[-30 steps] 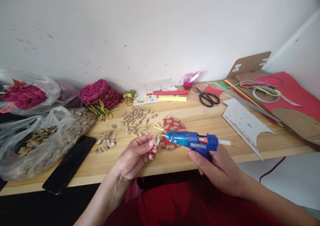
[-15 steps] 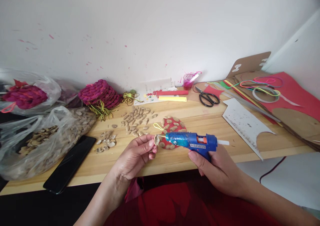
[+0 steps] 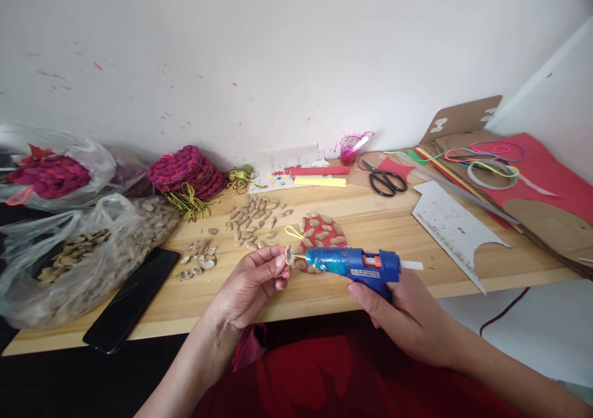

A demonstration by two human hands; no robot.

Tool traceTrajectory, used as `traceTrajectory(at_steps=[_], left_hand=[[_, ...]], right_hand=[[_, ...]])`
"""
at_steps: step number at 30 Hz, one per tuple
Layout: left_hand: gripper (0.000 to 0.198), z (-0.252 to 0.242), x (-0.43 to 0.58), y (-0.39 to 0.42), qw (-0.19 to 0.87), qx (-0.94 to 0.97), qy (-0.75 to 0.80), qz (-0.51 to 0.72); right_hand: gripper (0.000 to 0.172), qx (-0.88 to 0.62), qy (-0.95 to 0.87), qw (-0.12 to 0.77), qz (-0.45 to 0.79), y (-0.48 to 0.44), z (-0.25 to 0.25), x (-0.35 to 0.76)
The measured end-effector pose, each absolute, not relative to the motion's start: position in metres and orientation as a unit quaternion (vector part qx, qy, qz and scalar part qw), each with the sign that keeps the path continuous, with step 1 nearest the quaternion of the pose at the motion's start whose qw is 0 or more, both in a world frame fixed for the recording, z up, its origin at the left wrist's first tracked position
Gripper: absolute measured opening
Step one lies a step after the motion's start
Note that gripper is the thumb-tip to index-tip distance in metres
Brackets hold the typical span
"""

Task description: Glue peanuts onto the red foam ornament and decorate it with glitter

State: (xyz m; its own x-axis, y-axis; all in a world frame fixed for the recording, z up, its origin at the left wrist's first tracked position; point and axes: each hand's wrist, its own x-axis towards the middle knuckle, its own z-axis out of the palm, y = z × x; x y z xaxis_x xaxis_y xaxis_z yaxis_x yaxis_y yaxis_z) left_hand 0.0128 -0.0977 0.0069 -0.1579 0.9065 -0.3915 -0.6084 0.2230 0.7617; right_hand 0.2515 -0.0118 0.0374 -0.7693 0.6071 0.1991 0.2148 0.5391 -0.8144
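My left hand [image 3: 252,285] pinches a small pale shell piece [image 3: 290,255] between thumb and fingers, held just above the wooden table [image 3: 370,226]. My right hand [image 3: 407,316] grips a blue hot glue gun [image 3: 356,265], its nozzle touching the shell piece. Right behind the gun lies a red round ornament [image 3: 319,236] with a yellow loop, covered in several shells. A loose heap of shells [image 3: 252,217] lies beyond it, and a smaller heap of broken shells [image 3: 197,262] is to the left.
A black phone [image 3: 132,300] lies at the table's front left beside a clear bag of shells [image 3: 78,263]. Magenta ornaments [image 3: 185,171] are stacked at the back. Black scissors [image 3: 386,180], a pink cup [image 3: 348,148], cardboard, red paper and neon cords [image 3: 486,155] fill the right side.
Both hands, the shell piece and the glue gun have drifted slightly left and up. The shell now shows more edge-on at the nozzle tip.
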Motion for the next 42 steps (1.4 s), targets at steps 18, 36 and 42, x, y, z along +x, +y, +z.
traceTrajectory(at_steps=[18, 36, 42], left_hand=[[0.031, 0.0106, 0.017, -0.0977, 0.616, 0.147, 0.459, 0.623], [0.03, 0.0107, 0.0168, -0.0972, 0.618, 0.149, 0.454, 0.624], [0.029, 0.0108, 0.0163, -0.0968, 0.619, 0.156, 0.452, 0.622]], right_hand=[[0.034, -0.229, -0.84, 0.219, 0.441, -0.0176, 0.04, 0.2549], [0.035, -0.232, -0.847, 0.219, 0.424, -0.0176, 0.0428, 0.2559], [0.036, -0.232, -0.848, 0.219, 0.424, -0.017, 0.0431, 0.2571]])
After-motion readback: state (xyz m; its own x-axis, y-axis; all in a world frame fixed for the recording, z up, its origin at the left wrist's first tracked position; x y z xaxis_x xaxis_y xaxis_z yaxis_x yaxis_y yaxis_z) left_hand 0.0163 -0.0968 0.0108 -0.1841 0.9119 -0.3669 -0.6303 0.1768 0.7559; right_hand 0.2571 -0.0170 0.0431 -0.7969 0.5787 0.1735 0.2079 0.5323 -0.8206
